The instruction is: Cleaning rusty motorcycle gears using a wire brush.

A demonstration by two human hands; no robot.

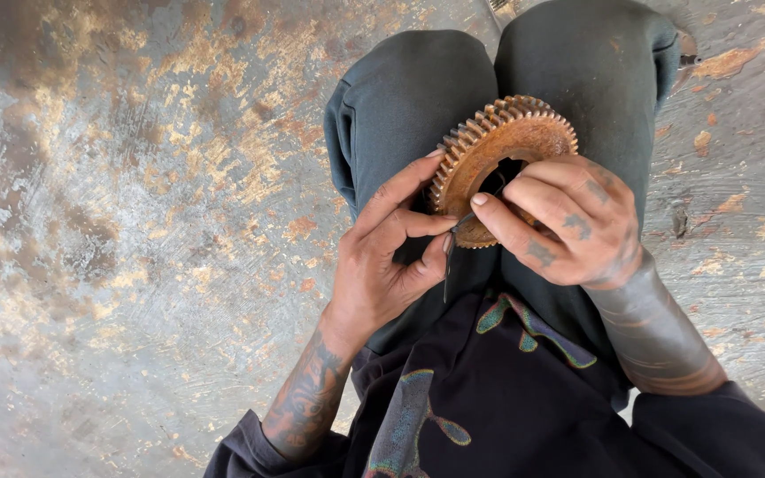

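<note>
Rusty orange-brown toothed metal gear wheel sat above the person's knees in dark grey-green trousers, tilted, teeth facing up toward 12 o'clock. Left hand was at the gear's 8 o'clock, fingertips touching the toothed rim, thumb and forefinger pinched together on a thin dark metal tool that hung down toward 6 o'clock from the gear's lower edge. Right hand was at the gear's 4 o'clock, fingers curled and clamped over the gear's face and lower rim, forefinger stretched toward 9 o'clock, tip just beside the tool's upper end. Centre hole of the gear partly hidden by the right fingers. Dark shirt with coloured print at 6 o'clock. Worn grey floor with rust-coloured patches lay all around.
</note>
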